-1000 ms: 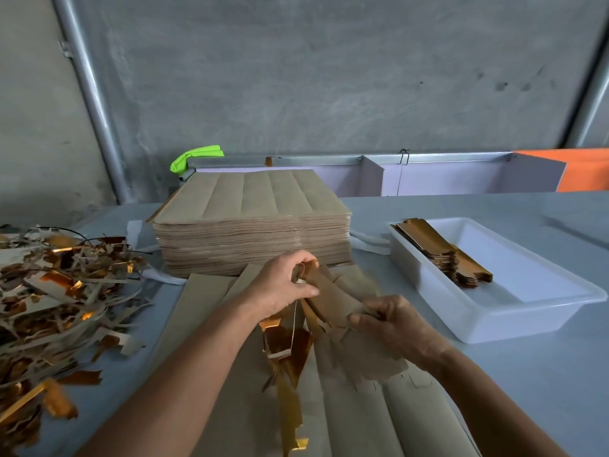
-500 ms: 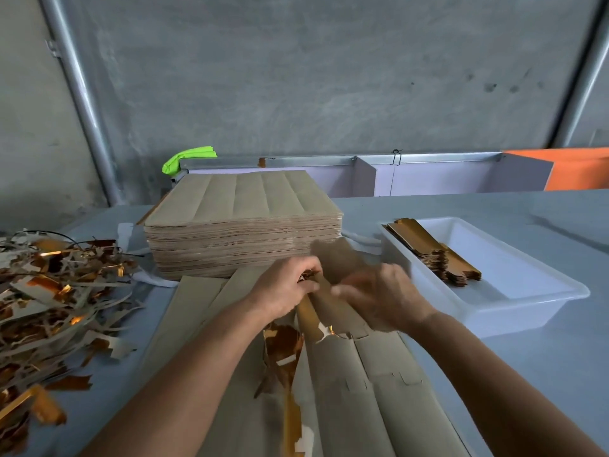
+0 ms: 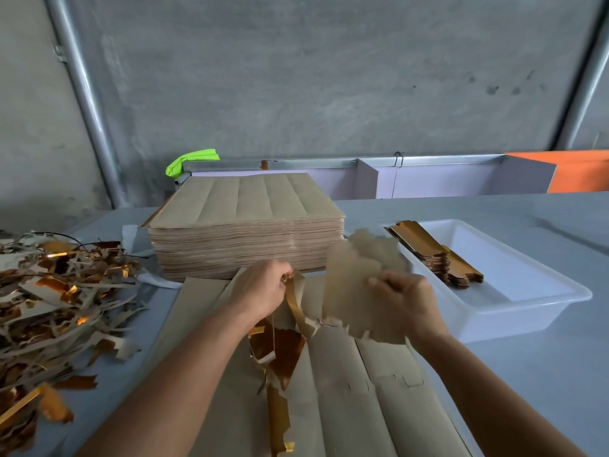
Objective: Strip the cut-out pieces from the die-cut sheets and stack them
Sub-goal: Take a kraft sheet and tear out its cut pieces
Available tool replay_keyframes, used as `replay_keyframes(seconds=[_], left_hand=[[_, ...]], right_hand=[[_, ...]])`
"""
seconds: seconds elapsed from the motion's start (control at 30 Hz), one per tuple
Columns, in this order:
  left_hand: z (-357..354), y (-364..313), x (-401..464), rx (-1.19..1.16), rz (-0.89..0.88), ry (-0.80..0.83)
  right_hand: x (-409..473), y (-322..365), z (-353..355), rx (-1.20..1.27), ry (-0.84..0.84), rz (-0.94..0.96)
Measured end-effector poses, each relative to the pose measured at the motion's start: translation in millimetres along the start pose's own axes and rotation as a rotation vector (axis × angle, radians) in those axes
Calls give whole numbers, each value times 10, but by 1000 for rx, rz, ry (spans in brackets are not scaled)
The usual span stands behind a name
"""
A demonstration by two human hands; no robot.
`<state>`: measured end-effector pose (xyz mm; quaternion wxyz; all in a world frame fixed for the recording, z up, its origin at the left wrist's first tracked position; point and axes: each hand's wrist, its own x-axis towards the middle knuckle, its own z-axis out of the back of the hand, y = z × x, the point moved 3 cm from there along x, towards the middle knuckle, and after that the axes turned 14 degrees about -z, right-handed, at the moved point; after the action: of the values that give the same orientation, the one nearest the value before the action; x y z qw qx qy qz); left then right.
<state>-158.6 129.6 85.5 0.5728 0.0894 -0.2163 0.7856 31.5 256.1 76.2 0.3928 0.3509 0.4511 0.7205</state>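
A brown die-cut sheet (image 3: 339, 400) lies flat on the table in front of me. My left hand (image 3: 263, 290) grips gold-backed waste strips (image 3: 280, 351) that hang down from its fist over the sheet. My right hand (image 3: 403, 300) holds a brown cut-out piece (image 3: 356, 282) lifted off the sheet; the piece is blurred. A thick stack of die-cut sheets (image 3: 247, 232) stands behind my hands. A white plastic tray (image 3: 514, 311) at the right holds a stack of stripped pieces (image 3: 435, 255), gold side up.
A loose heap of brown and gold waste strips (image 3: 56, 311) covers the table's left side. A green object (image 3: 192, 159) and lilac boxes (image 3: 428, 176) sit at the back by the concrete wall. An orange panel (image 3: 580, 169) is at the far right.
My right hand has pulled the cut-out piece free and carried it up and to the right, toward the tray. My left hand stays in place holding the waste strips.
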Motion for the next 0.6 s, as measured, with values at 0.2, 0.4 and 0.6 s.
replay_keyframes(seconds=[0.2, 0.4, 0.6], left_hand=[[-65, -193, -7, -129, -115, 80], [-298, -442, -63, -59, -222, 271], [-262, -337, -60, -82, -52, 65]], right_hand=[[-39, -40, 57, 555, -67, -300], [-20, 13, 44, 710, -24, -359], [54, -156, 281, 668, -121, -458]])
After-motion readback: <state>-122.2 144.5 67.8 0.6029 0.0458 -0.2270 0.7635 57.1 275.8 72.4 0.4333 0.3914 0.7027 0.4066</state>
